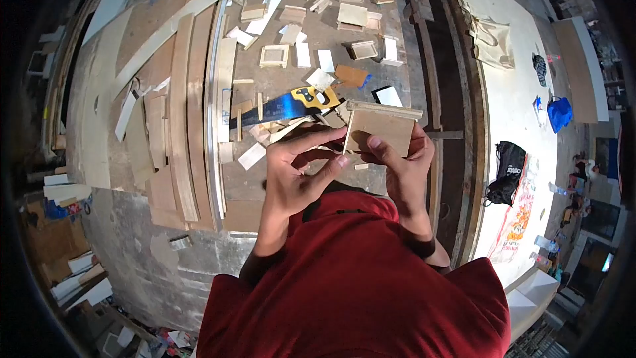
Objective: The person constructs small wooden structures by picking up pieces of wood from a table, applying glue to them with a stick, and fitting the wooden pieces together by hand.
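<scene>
A small wooden piece (391,131), a flat panel with strips along its top and left edges, is held up between my two hands above the workbench. My left hand (301,166) pinches its left edge strip between thumb and fingers. On the right side, my right hand (404,162) grips the panel, thumb on its face and fingers behind. Just beyond the piece lies a handsaw (285,107) with a blue blade and a yellow and black handle, among wooden offcuts.
Several small wooden assemblies (273,56) are spread over the far part of the bench (245,209). Long boards (180,119) lie at the left. To the right, a pale tabletop (490,106) holds a cloth bag (491,43), a black bag (509,169) and a blue item (560,114).
</scene>
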Tool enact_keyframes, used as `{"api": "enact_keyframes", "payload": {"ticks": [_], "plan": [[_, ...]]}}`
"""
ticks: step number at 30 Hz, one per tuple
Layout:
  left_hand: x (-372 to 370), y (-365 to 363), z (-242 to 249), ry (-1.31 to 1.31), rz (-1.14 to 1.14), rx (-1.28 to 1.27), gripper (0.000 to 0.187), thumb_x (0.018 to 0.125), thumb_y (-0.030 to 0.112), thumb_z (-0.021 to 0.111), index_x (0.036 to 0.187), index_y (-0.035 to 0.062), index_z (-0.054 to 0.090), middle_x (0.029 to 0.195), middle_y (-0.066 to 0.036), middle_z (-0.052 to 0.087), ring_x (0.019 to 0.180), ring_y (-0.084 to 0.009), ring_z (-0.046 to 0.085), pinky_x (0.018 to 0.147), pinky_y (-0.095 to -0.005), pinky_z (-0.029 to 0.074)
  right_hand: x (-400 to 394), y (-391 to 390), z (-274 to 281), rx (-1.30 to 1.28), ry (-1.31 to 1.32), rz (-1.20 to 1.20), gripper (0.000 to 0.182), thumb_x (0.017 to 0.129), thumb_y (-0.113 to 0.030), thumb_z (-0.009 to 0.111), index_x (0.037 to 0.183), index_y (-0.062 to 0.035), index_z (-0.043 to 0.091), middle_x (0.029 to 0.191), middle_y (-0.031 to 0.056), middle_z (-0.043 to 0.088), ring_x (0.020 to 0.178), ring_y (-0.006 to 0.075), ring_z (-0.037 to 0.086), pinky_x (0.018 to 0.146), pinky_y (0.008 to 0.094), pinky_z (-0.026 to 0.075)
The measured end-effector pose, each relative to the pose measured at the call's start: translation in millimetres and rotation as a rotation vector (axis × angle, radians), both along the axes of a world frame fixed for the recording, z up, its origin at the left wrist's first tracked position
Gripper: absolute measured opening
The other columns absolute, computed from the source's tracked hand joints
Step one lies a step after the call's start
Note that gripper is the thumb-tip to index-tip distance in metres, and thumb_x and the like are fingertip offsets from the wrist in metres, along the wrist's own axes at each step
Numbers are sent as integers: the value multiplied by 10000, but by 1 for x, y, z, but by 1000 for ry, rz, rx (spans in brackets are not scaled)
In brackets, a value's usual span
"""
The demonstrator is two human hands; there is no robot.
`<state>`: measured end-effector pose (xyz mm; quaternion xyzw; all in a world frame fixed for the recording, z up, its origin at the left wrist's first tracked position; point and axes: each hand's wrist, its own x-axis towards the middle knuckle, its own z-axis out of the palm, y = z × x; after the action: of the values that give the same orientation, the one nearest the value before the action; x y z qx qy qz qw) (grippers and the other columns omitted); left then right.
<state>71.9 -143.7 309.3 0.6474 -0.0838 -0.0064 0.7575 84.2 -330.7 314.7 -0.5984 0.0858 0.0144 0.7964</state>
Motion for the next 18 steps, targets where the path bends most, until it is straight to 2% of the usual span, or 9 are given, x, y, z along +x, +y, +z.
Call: {"api": "enact_keyframes", "payload": {"ticks": [3,5,11,18], "plan": [[-3,-1,-1,-13,23,1,376,854,-49,747,1216,-95,657,1119,-155,662,958,-199,706,845,-303,603,0,1,0,3,-8,7,346,837,-68,785,1131,33,633,982,128,725,808,182,728,674,313,641],[-4,-1,0,-11,35,-9,369,853,-52,745,1210,-96,659,1129,-160,659,959,-199,706,838,-301,606,0,2,0,57,3,-8,307,823,-43,818,1016,29,590,970,159,718,824,208,736,698,339,649],[-6,1,1,-57,48,80,345,861,-29,755,1186,-100,665,1083,-160,684,928,-200,714,821,-299,612,-2,3,0,44,16,-2,309,819,-37,819,996,24,573,969,164,714,829,214,736,691,339,651],[-10,-5,1,77,103,10,331,868,-20,757,1173,-107,666,1072,-165,698,916,-193,710,810,-312,607,-2,3,-5,35,-9,-13,296,822,-29,809,991,28,573,962,164,715,820,217,737,685,339,650]]}}
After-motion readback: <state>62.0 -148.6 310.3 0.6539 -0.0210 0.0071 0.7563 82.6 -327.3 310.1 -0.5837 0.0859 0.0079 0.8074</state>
